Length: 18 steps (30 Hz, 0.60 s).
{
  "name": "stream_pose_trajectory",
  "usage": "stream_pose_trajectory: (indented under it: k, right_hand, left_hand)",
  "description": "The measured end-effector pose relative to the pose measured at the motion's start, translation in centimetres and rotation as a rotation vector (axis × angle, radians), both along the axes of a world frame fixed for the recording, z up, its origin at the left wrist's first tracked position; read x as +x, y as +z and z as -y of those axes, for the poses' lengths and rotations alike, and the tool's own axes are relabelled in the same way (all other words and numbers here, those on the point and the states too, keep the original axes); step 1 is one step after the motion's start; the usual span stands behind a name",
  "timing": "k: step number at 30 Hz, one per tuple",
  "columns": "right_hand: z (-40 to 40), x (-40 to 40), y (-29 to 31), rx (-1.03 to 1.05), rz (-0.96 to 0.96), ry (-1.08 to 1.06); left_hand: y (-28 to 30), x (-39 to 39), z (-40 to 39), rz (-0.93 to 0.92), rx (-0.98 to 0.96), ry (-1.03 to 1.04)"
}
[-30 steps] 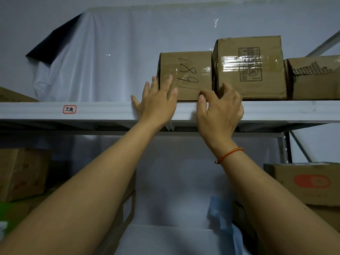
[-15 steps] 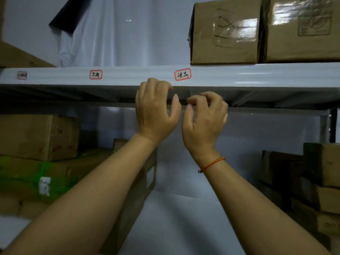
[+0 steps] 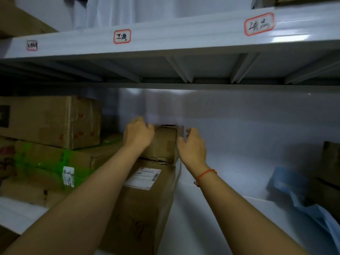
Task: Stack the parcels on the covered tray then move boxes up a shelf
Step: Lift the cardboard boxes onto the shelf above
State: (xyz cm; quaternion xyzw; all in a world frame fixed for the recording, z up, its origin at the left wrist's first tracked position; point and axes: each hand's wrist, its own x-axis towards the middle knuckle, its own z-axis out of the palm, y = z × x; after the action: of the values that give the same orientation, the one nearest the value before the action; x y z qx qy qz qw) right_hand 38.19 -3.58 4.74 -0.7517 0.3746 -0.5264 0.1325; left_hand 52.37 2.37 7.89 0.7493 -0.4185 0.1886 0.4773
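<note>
A small brown cardboard box (image 3: 162,144) sits on top of a long cardboard box (image 3: 145,197) with a white shipping label, on the lower shelf. My left hand (image 3: 138,134) lies against the small box's left side, fingers curled. My right hand (image 3: 192,144) is at its right side, fingers apart, just off the cardboard. The white upper shelf (image 3: 174,37) with red-framed labels runs across the top. The corners of boxes on it show at the top right edge.
Stacked cardboard boxes (image 3: 49,122), one marked with green (image 3: 51,161), fill the lower shelf's left. White sheeting (image 3: 239,144) covers the shelf's back and floor. A blue bag (image 3: 294,190) and dark boxes (image 3: 329,162) lie at the right.
My hands left the taped box on the upper shelf, came down past the shelf's edge, and now reach to either side of the small box on the lower shelf. The view tilted down.
</note>
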Motion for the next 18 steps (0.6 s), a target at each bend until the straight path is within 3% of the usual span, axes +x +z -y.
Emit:
stream_pose_trajectory:
  k: [6, 18]
  right_hand:
    - [2.9, 3.9, -0.4, 0.271, -0.063, 0.089]
    - [5.2, 6.6, -0.5, 0.518, 0.027, 0.195]
  left_hand:
    - [-0.4, 3.2, 4.8, -0.37, 0.142, -0.12]
    - [-0.9, 6.1, 7.9, -0.773, 0.092, -0.264]
